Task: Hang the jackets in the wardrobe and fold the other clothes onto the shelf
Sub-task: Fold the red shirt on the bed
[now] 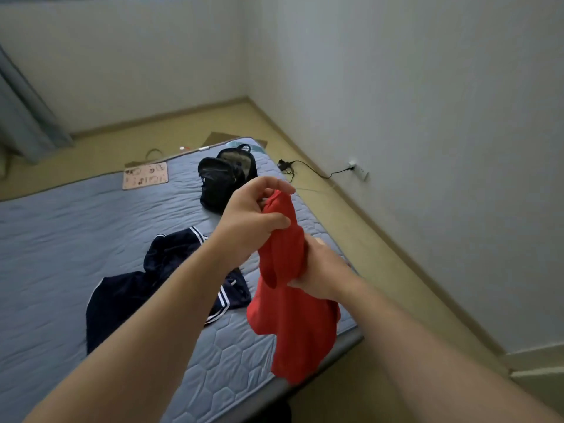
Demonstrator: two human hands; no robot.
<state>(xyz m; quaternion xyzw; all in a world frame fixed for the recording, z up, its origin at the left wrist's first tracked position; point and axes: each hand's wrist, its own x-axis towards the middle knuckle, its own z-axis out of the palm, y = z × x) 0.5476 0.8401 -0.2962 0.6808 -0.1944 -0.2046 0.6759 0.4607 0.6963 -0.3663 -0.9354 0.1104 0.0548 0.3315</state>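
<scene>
We see a blue quilted mattress (76,239) filling the left and middle of the scene. Its left side and near end are cut off by the frame and by two bare forearms. A strip of tan floor (351,233) runs along its right edge to the white wall (427,117), and more floor lies open past its far end. A grey curtain (24,117) hangs at far left, only partly in view.

A navy jacket (128,288) with white stripes lies crumpled mid-mattress, its right part hidden behind the left forearm. The red garment (293,331) hangs bunched in the air over the mattress's near right corner, so we cannot tell its shape. The left hand (253,218) pinches its top between thumb and curled fingers. The right hand (320,270) grips it lower down, its fingers hidden in the cloth.

A black backpack (224,181) sits at the far right corner of the mattress, gaping open, and we cannot make out what it holds. A pink sheet (146,175) with blurred drawings lies at the far edge. A black cable (308,167) trails across the floor to a wall socket (357,170).
</scene>
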